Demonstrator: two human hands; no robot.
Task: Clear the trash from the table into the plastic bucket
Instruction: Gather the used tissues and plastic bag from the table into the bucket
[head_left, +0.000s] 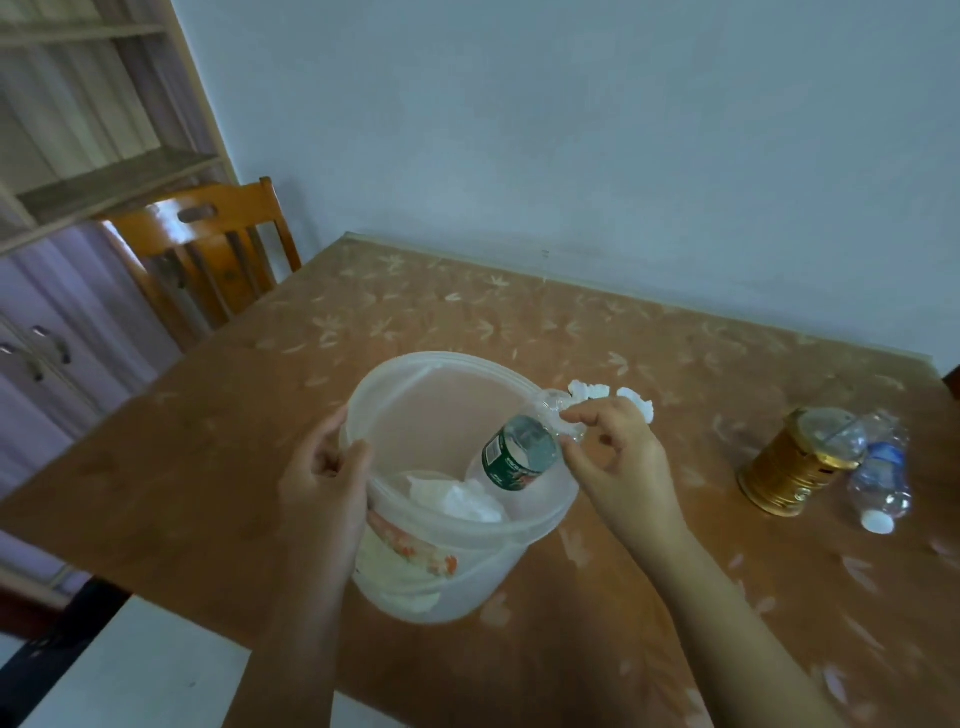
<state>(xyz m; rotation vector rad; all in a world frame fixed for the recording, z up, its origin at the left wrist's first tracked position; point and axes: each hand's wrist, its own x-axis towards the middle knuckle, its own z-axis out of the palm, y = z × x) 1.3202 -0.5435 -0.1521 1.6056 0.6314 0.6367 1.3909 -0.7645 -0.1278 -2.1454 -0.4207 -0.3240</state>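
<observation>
A translucent plastic bucket (426, 395) sits on the table near its front edge. My left hand (324, 483) grips the bucket's left rim. My right hand (618, 457) pinches the upper end of a clear bottle with a green label (519, 457), which slants down into the bucket over its right rim. Crumpled white tissue (457, 499) lies inside the bucket. More white crumpled paper (610, 395) shows just behind my right hand on the table.
A gold can (795, 467) and a clear plastic bottle with a white cap (883, 478) lie at the right of the brown patterned table (519, 312). A wooden chair (208, 249) stands at the far left corner, with shelves behind it.
</observation>
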